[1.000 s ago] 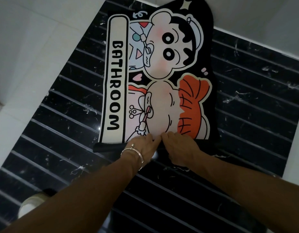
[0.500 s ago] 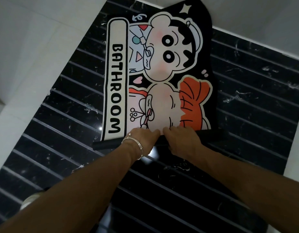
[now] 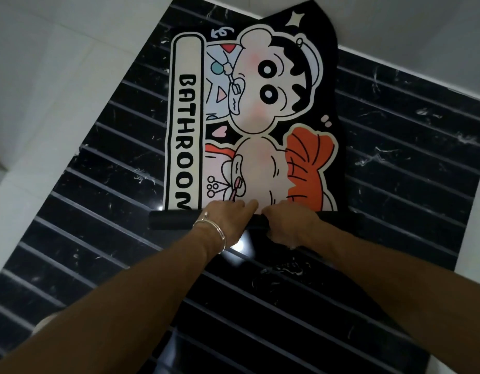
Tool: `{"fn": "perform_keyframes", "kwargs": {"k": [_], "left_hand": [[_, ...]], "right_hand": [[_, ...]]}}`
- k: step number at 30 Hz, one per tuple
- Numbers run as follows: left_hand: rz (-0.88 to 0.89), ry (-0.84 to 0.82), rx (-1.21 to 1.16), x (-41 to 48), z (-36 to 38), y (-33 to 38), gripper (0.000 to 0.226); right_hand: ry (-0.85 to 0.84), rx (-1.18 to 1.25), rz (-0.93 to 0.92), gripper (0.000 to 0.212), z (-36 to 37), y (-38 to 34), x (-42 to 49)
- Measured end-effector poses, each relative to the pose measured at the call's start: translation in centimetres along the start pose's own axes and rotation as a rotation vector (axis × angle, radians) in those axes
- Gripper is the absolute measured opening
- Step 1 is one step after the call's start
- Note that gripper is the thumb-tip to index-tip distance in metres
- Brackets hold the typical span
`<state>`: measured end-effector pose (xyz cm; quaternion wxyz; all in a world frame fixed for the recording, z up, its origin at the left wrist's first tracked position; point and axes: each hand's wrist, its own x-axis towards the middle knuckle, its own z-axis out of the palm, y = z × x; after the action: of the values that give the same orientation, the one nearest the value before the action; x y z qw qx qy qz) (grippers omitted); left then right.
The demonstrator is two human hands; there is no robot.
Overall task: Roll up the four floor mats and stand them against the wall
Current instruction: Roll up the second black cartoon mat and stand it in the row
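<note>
I am seeing left hand (image 3: 228, 220) pressing, fingers together, right hand (image 3: 290, 225) curling round the bathroom mat (image 3: 260, 109), barely rolled, mostly lying flat.

A floor mat (image 3: 249, 117) lies flat on the tiled floor (image 3: 395, 157), its far end overlapping the plain surround (image 3: 395, 36) behind. Its near edge forms a roll (image 3: 168, 221); the left hand (image 3: 228, 220) and right hand (image 3: 290, 225) sit side by side on its middle.
</note>
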<state>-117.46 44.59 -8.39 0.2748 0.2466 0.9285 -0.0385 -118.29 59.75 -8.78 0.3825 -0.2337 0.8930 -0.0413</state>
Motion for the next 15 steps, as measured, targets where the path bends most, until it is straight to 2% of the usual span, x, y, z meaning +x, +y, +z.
{"fn": "perform_keyframes", "kwargs": {"k": [2,5,8,10,12,14,15], "left_hand": [[-0.019,0.059,0.01,-0.1,0.6,0.2,0.032],[-0.04,-0.045,-0.014,0.6,0.2,-0.1,0.03],[-0.014,-0.042,-0.011,1.3,-0.4,-0.4,0.029],[-0.001,0.02,-0.003,0.9,-0.3,-0.4,0.031],[0.006,0.095,0.024,0.3,0.2,-0.2,0.031],[-0.018,0.089,0.009,0.1,0.4,-0.2,0.027],[-0.029,0.048,-0.006,0.2,0.3,-0.4,0.026]], "right_hand": [[-0.046,0.071,-0.022,0.011,-0.6,0.3,0.5],[0.131,-0.019,-0.015,0.025,-0.2,0.1,-0.1],[0.246,-0.153,0.026,0.038,0.8,-0.1,-0.6],[0.203,-0.063,0.048,0.026,0.3,-0.1,-0.5],[0.033,0.078,-0.001,0.014,-0.7,0.3,0.3],[-0.107,0.121,-0.05,0.013,-1.5,0.5,1.0],[-0.094,0.106,-0.046,0.018,-1.5,0.4,1.1]]}}
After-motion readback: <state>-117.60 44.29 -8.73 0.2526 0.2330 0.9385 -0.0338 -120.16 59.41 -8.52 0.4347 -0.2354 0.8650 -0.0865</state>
